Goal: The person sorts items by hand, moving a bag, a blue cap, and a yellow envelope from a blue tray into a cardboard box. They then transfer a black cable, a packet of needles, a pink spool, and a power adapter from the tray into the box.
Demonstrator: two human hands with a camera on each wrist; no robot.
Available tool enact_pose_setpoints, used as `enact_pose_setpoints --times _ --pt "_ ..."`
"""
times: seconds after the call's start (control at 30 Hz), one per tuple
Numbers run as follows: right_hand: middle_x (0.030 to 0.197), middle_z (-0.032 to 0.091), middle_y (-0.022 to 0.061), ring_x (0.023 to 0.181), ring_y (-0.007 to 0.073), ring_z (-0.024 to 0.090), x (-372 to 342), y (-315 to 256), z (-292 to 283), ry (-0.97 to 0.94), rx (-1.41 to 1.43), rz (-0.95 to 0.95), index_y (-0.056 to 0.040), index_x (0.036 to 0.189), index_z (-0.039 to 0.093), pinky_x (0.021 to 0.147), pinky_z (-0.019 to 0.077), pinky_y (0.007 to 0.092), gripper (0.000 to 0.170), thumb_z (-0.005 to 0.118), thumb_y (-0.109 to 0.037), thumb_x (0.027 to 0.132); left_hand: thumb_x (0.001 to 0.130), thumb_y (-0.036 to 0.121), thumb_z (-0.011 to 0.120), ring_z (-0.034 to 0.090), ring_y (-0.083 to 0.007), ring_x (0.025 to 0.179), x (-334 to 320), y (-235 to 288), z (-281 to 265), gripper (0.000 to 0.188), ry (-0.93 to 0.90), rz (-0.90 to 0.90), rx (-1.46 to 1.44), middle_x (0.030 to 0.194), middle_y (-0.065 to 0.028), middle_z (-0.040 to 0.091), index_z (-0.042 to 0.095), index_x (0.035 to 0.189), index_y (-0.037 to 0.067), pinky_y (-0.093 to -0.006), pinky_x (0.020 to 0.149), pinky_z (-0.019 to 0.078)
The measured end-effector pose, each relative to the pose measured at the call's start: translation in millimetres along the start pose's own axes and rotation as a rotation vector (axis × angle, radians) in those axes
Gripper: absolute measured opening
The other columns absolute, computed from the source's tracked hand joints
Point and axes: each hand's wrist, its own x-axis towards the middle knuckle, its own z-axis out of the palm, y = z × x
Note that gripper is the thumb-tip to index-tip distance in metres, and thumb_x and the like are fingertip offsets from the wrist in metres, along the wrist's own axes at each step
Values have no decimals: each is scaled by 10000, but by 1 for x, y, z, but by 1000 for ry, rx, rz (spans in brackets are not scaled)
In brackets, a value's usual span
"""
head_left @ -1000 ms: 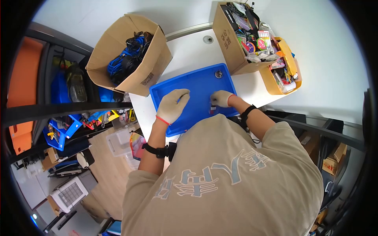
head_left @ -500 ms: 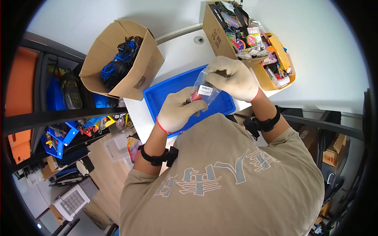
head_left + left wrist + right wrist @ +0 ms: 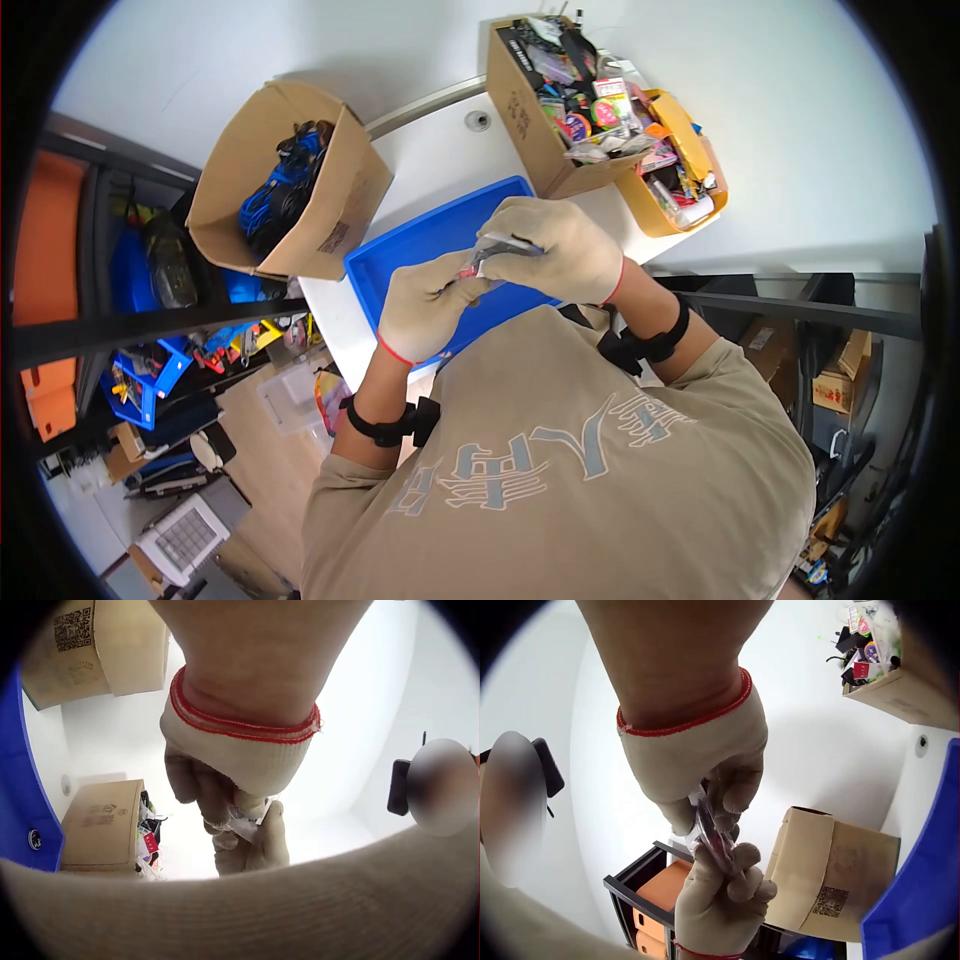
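Both hands wear off-white knit gloves with red cuffs and meet above the blue tray (image 3: 425, 240). Between them is a small clear plastic bag (image 3: 711, 829) with something red inside, seen nearly edge-on in the right wrist view. My left hand (image 3: 428, 308) pinches its lower end between thumb and fingers. At the upper end, my right hand (image 3: 568, 250) grips the bag with curled fingers. The gloves cover most of the bag in the head view. A small round metallic thing (image 3: 34, 839) lies in the tray.
A cardboard box (image 3: 345, 215) of blue and black cables stands left of the tray. Behind it to the right are another cardboard box (image 3: 520, 125) full of packaged small items and a yellow bin (image 3: 640, 205). Shelving with a dark rail (image 3: 200, 312) flanks the left side.
My right hand has lifted the bag from the tray, and my left hand has come over to grip it too. Since half a second ago the bag has tilted, hiding its white label.
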Motion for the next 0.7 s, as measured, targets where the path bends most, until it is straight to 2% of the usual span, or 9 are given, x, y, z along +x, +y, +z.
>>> enact_pose_setpoints --times 0.1,0.17,0.2,0.3,0.4,0.47,0.5,0.57,0.7 --pt "911 695 126 789 316 691 -11 9 -7 47 -58 -37 -24 989 709 711 556 389 192 782 -96 826 925 135 758 657 -93 724 11 6 11 303 -22 -62 62 864 -47 750 739 1208 29 -258 707 543" --pt "901 690 126 785 316 690 -20 21 -12 144 -120 -103 -31 988 706 697 551 375 192 792 -89 827 904 134 772 660 -94 739 19 8 22 366 -7 63 54 875 -43 748 716 1251 29 -255 735 544" --pt "901 690 126 785 316 690 -23 22 -17 154 -124 -103 -31 988 706 697 551 375 192 792 -89 827 904 134 772 660 -94 739 24 8 27 366 -14 68 59 875 -43 748 716 1251 29 -255 735 544" --pt "909 683 112 828 325 677 -33 26 -34 149 -93 -19 -28 974 711 733 563 406 146 747 -112 861 892 142 781 680 -92 771 39 17 42 411 -21 54 126 904 -57 755 699 1278 29 -251 766 548" --pt "928 682 110 836 322 681 -42 35 -53 161 -90 30 -29 981 703 744 563 404 160 757 -119 860 916 122 760 698 -96 800 54 36 59 367 -72 -32 22 940 -70 760 708 1264 18 -253 756 554" --pt "992 694 127 867 314 697 -48 44 -65 223 -87 26 -30 1079 692 777 570 392 259 773 -155 867 948 89 725 710 -112 810 66 36 71 337 -15 -57 -9 949 -84 759 703 1269 -10 -261 733 570" --pt "992 694 127 867 314 697 -52 48 -71 236 -89 30 -30 1079 692 777 570 392 259 773 -155 867 948 89 725 710 -112 810 73 33 78 337 -27 -55 -3 949 -84 759 703 1269 -10 -261 733 570" --pt "1093 706 155 928 312 713 -60 56 -82 288 -3 101 -19 1205 660 816 574 378 396 786 -186 869 991 64 659 709 -131 784 85 28 92 308 40 -87 -139 919 -92 748 683 1280 -39 -253 685 569" --pt "1140 719 152 974 268 725 -76 84 -100 254 96 234 -2 1285 632 836 575 361 464 782 -179 882 1000 63 640 734 -177 827 113 36 123 322 -16 -172 -155 951 -109 750 666 1301 -48 -289 747 596"
